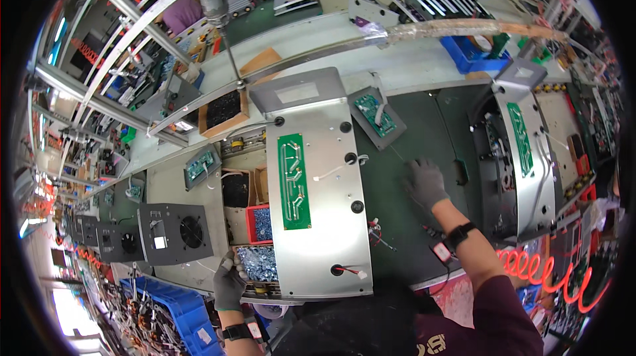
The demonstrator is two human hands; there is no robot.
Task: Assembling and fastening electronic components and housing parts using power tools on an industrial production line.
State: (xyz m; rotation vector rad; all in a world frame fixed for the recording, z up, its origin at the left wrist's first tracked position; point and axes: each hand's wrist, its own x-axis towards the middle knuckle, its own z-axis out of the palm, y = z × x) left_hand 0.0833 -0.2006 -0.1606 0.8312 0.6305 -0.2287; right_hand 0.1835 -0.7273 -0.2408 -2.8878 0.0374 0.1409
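Workbench (424, 117), silver panel (331, 237) between hands (230, 282) (427, 184)

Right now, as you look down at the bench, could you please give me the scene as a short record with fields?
Left hand: grey-gloved, at the left edge of a heap of small shiny parts; whether it holds any is unclear
Right hand: grey-gloved, over the dark green work surface
Between the hands: silver metal panel bearing a long green circuit board
Left of panel: dark grey housing with a round fan
Far right: another silver panel, also with a green board
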